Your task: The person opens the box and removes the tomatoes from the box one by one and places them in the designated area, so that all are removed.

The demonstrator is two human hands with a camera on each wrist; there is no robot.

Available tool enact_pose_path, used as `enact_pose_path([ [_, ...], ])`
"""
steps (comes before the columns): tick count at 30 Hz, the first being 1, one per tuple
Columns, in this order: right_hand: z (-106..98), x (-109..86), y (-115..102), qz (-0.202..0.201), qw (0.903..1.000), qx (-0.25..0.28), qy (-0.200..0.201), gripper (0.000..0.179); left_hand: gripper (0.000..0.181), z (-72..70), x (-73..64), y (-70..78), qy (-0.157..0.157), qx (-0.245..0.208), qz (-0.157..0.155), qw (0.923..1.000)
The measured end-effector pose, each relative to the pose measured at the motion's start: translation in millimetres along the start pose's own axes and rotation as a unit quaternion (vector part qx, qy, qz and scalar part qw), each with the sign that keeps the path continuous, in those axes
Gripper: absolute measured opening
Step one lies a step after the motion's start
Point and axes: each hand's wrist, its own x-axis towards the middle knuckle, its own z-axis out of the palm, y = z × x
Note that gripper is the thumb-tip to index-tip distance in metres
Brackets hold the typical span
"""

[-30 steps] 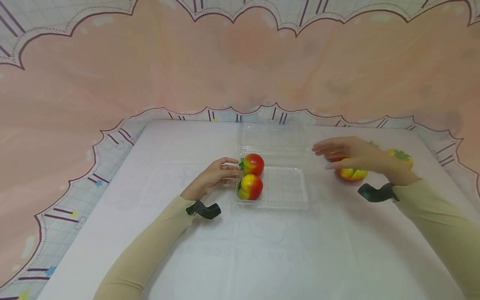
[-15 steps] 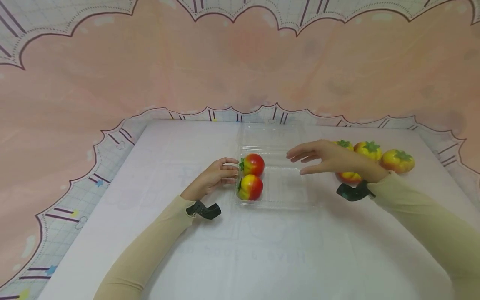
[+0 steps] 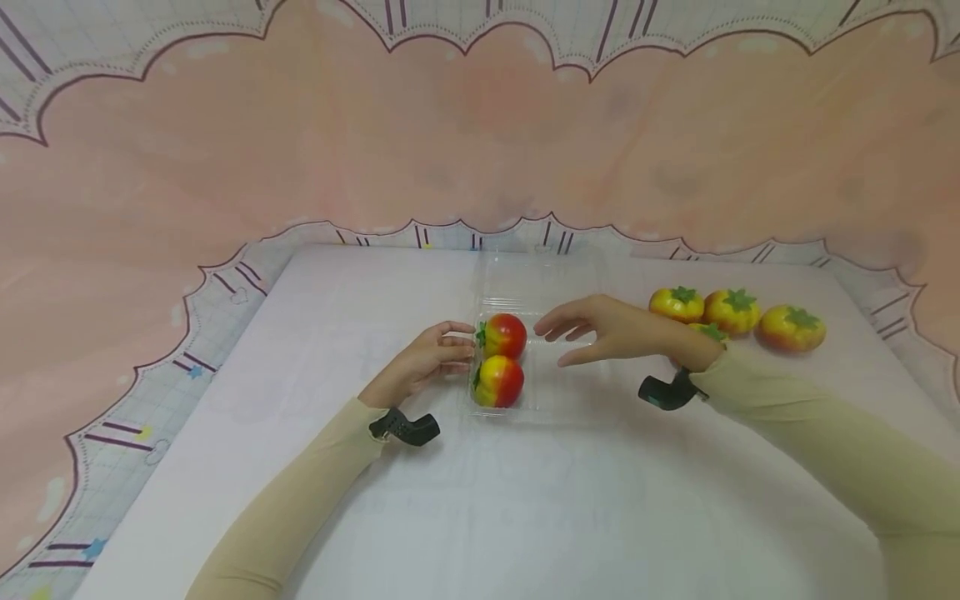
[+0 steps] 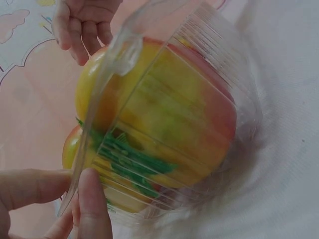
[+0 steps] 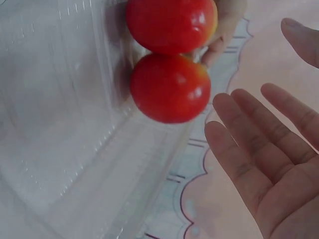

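Note:
In the head view a clear plastic clamshell box (image 3: pixel 570 392) lies with its lid (image 3: pixel 543 279) folded back. Two red-and-yellow, persimmon-like fruits with green leafy tops sit along its left side, a far one (image 3: pixel 507 335) and a near one (image 3: pixel 501 382). My left hand (image 3: pixel 423 360) pinches the box's left rim (image 4: pixel 83 154) between thumb and fingers, as the left wrist view shows. My right hand (image 3: pixel 618 327) hovers over the box just right of the fruits, its fingers extended and apart, holding nothing. The right wrist view shows the two fruits' red ends beyond its fingertips.
Several more yellow-and-red fruits rest at the table's right, among them a left one (image 3: pixel 675 305), a middle one (image 3: pixel 731 312) and a right one (image 3: pixel 791 328). Another fruit (image 3: pixel 709 332) is partly hidden behind the right wrist. A patterned cloth (image 3: pixel 480 142) hangs behind the white table (image 3: pixel 450 517).
My right hand has moved left, from above the loose fruits to over the box, close to the two fruits inside. My left hand has stayed at the box's left rim.

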Motion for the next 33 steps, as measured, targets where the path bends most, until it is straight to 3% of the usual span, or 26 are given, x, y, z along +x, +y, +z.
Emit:
enact_pose_path([
  [11,21,21.8,-5,0.000,0.9999,-0.017,-0.003,0.047,0.044,-0.3,-0.6,-2.1,-0.001,-0.017,0.004,0.9998],
  [21,31,34.3,-8,-0.011,0.9995,-0.027,-0.008,0.049,0.044,0.3,-1.2,1.8,-0.004,-0.005,0.004,1.0000],
  [33,42,44.9,-14,0.018,0.9978,-0.064,0.001,0.047,0.044,1.0,-1.0,0.1,-0.009,-0.020,0.017,0.9996],
])
